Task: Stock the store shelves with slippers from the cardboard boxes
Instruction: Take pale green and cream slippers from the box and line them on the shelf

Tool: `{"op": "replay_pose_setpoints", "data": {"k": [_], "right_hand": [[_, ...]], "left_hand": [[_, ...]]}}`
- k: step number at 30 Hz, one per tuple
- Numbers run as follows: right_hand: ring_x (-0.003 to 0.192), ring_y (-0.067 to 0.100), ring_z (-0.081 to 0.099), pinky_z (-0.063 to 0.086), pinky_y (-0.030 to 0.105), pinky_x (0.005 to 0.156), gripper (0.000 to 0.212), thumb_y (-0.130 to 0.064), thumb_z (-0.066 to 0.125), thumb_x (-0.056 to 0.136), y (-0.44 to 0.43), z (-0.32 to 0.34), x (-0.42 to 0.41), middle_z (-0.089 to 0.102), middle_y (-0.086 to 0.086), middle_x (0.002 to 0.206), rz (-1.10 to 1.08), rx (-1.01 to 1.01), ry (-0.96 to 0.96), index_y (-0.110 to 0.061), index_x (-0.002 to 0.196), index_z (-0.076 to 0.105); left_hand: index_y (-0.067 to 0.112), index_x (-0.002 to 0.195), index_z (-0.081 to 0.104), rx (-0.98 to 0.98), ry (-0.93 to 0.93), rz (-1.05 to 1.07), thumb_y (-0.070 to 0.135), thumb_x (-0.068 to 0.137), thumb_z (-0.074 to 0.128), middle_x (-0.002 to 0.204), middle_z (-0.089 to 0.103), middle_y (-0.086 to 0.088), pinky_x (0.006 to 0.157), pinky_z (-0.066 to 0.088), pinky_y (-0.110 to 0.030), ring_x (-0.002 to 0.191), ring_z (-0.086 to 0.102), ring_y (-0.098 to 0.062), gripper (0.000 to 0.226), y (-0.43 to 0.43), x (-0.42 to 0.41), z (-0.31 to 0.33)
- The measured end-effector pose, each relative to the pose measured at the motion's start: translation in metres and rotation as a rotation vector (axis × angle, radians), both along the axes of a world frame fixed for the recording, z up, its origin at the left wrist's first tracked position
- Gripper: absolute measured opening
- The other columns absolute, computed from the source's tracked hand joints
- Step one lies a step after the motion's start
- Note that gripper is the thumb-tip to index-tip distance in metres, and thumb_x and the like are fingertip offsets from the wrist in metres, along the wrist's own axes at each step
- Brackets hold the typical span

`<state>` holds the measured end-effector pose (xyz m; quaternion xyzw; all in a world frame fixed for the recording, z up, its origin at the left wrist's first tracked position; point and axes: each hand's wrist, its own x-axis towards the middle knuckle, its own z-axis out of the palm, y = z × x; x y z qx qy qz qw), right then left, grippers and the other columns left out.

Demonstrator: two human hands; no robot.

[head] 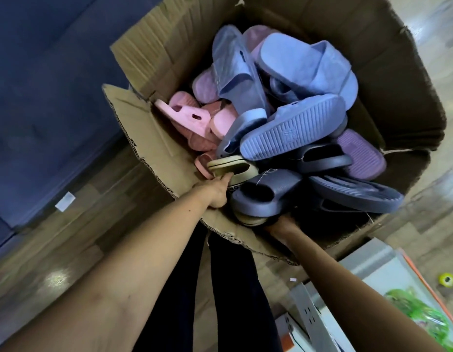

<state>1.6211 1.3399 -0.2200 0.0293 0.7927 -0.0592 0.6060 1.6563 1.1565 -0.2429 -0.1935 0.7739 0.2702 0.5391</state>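
Wood floor (68, 250). Noted box (169, 59) at 12 o'clock, heaped with slippers (291, 133). Found left hand (217, 193), the nearer, gripping beige slipper (231, 167), long axis 9-to-3. Could not tell grip of right hand (283, 223), buried under navy slipper (266, 196).

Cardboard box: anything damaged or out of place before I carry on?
The cardboard box has a torn, ragged near flap edge. The slippers lie heaped loose and unpaired; a blue slipper and a purple slipper lie sole-up. The left hand grips a beige slipper.
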Motion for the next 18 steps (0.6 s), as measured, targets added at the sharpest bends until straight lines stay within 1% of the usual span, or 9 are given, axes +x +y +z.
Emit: {"op": "replay_pose_setpoints", "data": {"k": [2,4,6,8,10,13,15,17,18], "right_hand": [[0.133,0.031,0.038,0.031,0.037,0.111,0.077,-0.037,0.061,0.087,0.000,-0.001,-0.006,0.036,0.018,0.146,0.032,0.026,-0.014,-0.003,0.145,0.024],[0.130,0.031,0.043,0.034,0.034,0.108,0.057,-0.032,0.055,0.092,-0.002,0.003,-0.012,0.044,0.018,0.141,0.113,0.035,-0.045,-0.002,0.138,0.037],[0.126,0.030,0.047,0.037,0.031,0.103,0.042,-0.025,0.048,0.096,-0.004,0.008,-0.012,0.049,0.019,0.136,0.172,0.016,-0.028,-0.001,0.130,0.046],[0.121,0.031,0.051,0.040,0.031,0.098,0.034,-0.020,0.040,0.099,-0.004,0.008,-0.008,0.053,0.019,0.131,0.282,0.001,0.000,0.000,0.125,0.051],[0.120,0.031,0.052,0.041,0.032,0.096,0.034,-0.013,0.032,0.100,-0.003,0.009,-0.005,0.054,0.018,0.129,0.396,0.002,0.055,0.001,0.123,0.053],[0.121,0.032,0.049,0.039,0.035,0.100,0.036,-0.004,0.028,0.098,0.001,0.015,-0.004,0.052,0.018,0.131,0.468,-0.013,0.134,0.004,0.125,0.051],[0.122,0.033,0.049,0.038,0.035,0.100,0.037,-0.001,0.028,0.097,-0.001,0.024,-0.007,0.053,0.020,0.131,0.457,-0.027,0.162,0.005,0.125,0.052],[0.121,0.035,0.050,0.039,0.035,0.098,0.036,-0.002,0.030,0.097,-0.004,0.031,-0.011,0.054,0.023,0.129,0.245,-0.019,0.203,0.007,0.122,0.054],[0.121,0.036,0.050,0.039,0.036,0.098,0.035,-0.004,0.032,0.097,-0.005,0.035,-0.013,0.055,0.023,0.128,0.077,-0.049,0.251,0.006,0.122,0.053]], "left_hand": [[0.017,0.150,-0.003,0.013,-0.020,0.023,0.006,0.091,0.041,0.157,0.008,-0.014,0.116,0.022,-0.038,0.142,0.022,-0.031,0.074,-0.002,-0.004,-0.003],[0.012,0.150,0.000,0.030,-0.035,0.041,0.008,0.094,0.041,0.157,0.006,-0.016,0.118,0.017,-0.035,0.144,0.016,-0.030,0.070,-0.004,-0.007,-0.005],[0.009,0.149,0.008,0.029,-0.036,0.037,0.013,0.096,0.041,0.156,0.010,-0.016,0.118,0.015,-0.036,0.144,0.014,-0.029,0.064,-0.004,-0.009,-0.010],[0.008,0.148,0.017,0.005,-0.021,0.008,0.020,0.098,0.041,0.154,0.018,-0.017,0.116,0.019,-0.038,0.142,0.020,-0.030,0.057,-0.003,-0.010,-0.014],[0.006,0.143,0.028,-0.008,0.019,-0.012,0.024,0.098,0.041,0.149,0.030,-0.018,0.111,0.030,-0.036,0.136,0.033,-0.032,0.050,-0.002,-0.012,-0.012],[0.007,0.136,0.037,-0.003,0.082,-0.032,0.022,0.099,0.040,0.140,0.043,-0.018,0.100,0.037,-0.035,0.126,0.044,-0.034,0.041,0.000,-0.009,-0.008],[0.013,0.131,0.042,-0.047,0.170,-0.042,0.022,0.099,0.040,0.135,0.048,-0.017,0.098,0.039,-0.037,0.122,0.046,-0.034,0.034,-0.003,-0.003,-0.005],[0.021,0.126,0.047,-0.121,0.275,-0.011,0.023,0.097,0.041,0.133,0.051,-0.013,0.095,0.042,-0.037,0.120,0.048,-0.034,0.029,-0.008,0.002,0.004],[0.025,0.124,0.049,-0.156,0.322,0.010,0.022,0.096,0.041,0.132,0.052,-0.011,0.093,0.043,-0.036,0.118,0.049,-0.034,0.029,-0.011,0.004,0.011]]}}
